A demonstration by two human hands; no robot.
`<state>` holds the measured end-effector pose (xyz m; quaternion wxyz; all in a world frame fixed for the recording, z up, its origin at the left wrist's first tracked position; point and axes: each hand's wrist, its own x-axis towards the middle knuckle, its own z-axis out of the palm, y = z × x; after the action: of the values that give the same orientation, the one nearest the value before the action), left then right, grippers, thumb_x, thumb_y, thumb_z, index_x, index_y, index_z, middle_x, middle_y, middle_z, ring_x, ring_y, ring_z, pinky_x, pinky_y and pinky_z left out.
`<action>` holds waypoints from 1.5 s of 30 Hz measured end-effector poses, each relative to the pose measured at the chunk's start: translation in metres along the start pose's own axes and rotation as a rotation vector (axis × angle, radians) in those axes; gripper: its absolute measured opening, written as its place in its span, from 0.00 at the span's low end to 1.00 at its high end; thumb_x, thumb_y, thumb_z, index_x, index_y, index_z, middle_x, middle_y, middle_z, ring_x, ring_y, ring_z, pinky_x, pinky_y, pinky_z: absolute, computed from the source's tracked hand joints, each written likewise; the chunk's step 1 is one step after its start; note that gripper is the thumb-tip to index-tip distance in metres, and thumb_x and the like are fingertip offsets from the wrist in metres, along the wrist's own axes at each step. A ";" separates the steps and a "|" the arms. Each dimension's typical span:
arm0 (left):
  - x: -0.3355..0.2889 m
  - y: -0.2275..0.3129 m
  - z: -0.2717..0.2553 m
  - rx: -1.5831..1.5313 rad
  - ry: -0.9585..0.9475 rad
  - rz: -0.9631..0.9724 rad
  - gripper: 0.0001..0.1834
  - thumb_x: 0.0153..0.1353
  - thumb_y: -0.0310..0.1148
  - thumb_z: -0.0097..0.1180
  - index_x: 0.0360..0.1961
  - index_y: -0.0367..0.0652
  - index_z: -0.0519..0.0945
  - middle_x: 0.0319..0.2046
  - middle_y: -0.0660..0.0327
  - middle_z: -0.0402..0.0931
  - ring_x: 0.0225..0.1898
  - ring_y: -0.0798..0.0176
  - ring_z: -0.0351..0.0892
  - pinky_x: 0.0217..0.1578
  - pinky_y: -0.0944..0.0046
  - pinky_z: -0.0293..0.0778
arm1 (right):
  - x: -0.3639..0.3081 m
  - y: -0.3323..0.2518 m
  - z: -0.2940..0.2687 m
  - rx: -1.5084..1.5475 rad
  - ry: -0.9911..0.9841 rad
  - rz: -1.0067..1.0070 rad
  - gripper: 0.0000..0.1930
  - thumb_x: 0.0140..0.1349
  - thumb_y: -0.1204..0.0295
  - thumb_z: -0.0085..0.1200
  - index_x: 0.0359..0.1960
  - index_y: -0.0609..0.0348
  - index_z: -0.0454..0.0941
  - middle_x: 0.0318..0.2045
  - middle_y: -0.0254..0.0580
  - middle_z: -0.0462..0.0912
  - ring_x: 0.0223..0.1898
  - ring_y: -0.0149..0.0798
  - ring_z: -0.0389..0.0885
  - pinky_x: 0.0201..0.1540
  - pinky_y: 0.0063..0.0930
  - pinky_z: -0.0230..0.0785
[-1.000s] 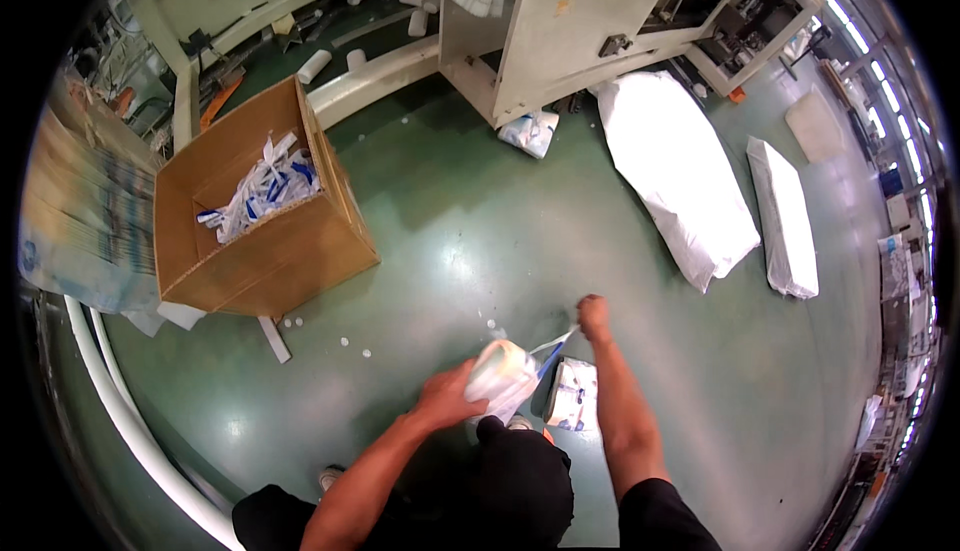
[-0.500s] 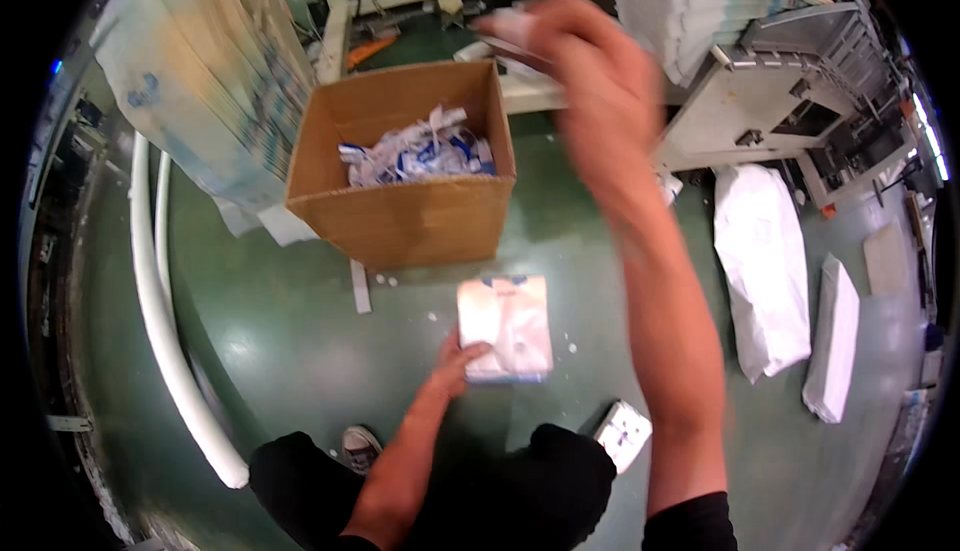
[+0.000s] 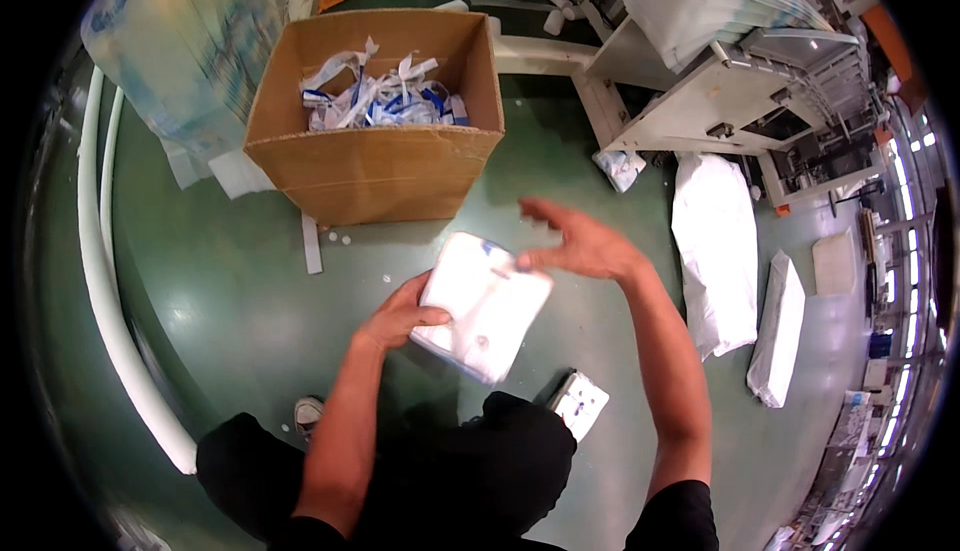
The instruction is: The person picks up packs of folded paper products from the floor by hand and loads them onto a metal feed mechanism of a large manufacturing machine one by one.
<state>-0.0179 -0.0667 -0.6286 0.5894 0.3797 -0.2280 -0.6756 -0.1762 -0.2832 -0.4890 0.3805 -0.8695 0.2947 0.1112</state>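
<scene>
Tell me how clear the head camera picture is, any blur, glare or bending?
Head view: fisheye bends the white pipe at the rim; overhead light glares off the green floor; right hand slightly motion-blurred; white packet and cardboard box sharp.

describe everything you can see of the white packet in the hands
The white packet is a flat, soft-looking rectangular pack in what looks like thin plastic wrap, mostly white with a small blue mark near its upper edge. It is held tilted above the green floor, in front of the person's lap. The left hand grips its left edge; the right hand, fingers spread, meets its upper right corner. Its contents cannot be told.
</scene>
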 end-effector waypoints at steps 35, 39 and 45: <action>0.027 0.034 0.103 0.817 0.183 0.554 0.27 0.60 0.30 0.59 0.59 0.39 0.66 0.55 0.54 0.70 0.55 0.59 0.71 0.56 0.60 0.69 | -0.115 0.003 0.020 0.109 1.020 -0.552 0.38 0.40 0.71 0.70 0.57 0.57 0.67 0.54 0.52 0.69 0.50 0.52 0.72 0.50 0.41 0.68; 0.026 0.036 0.114 0.055 0.254 0.638 0.23 0.58 0.33 0.62 0.53 0.41 0.72 0.47 0.55 0.76 0.47 0.60 0.77 0.50 0.62 0.74 | -0.103 -0.005 0.029 0.177 1.168 -0.772 0.30 0.41 0.75 0.68 0.50 0.52 0.72 0.54 0.52 0.69 0.51 0.54 0.72 0.49 0.43 0.69; 0.018 0.045 0.105 0.286 0.243 0.606 0.22 0.58 0.33 0.62 0.53 0.41 0.72 0.46 0.55 0.76 0.47 0.60 0.77 0.50 0.62 0.74 | -0.100 -0.019 0.046 -0.058 1.313 -0.870 0.24 0.41 0.75 0.67 0.42 0.51 0.73 0.54 0.55 0.69 0.53 0.55 0.71 0.49 0.46 0.70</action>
<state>-0.0727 -0.1078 -0.5354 0.7269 0.4511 -0.3506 -0.3811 -0.2433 -0.1965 -0.4678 0.1150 -0.8040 0.0897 -0.5764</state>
